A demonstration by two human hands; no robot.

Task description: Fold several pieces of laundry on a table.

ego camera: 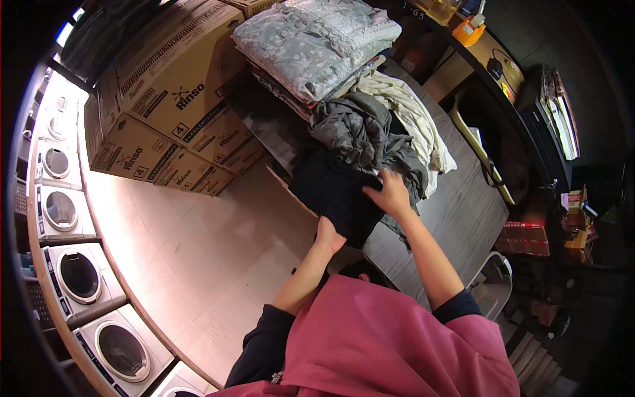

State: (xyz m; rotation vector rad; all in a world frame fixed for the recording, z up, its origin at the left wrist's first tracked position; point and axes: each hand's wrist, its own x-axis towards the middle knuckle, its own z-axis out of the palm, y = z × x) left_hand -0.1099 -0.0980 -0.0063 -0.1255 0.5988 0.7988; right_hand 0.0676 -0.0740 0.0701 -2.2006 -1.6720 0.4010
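A black cloth garment (pixel 337 196) lies between my hands, over the near left edge of a grey wood-grain table (pixel 459 198). My left hand (pixel 329 237) grips its lower edge, the fingers hidden beneath the cloth. At the garment's right side is my right hand (pixel 389 192), thumb on the black cloth and fingers partly hidden; whether it grips is unclear. Just beyond, a crumpled dark grey patterned cloth (pixel 357 124) touches the black one. A cream cloth (pixel 412 109) lies rumpled along its right. Farther back rises a stack of folded fabric topped by a grey floral piece (pixel 317 44).
Stacked Rinso cardboard boxes (pixel 168 109) stand left of the table. Front-loading machines (pixel 79 275) line the far left beyond a tiled floor (pixel 213 248). To the right are a dark shelf with an orange tape dispenser (pixel 468 32), a red box (pixel 523 238) and a white bin (pixel 496 283).
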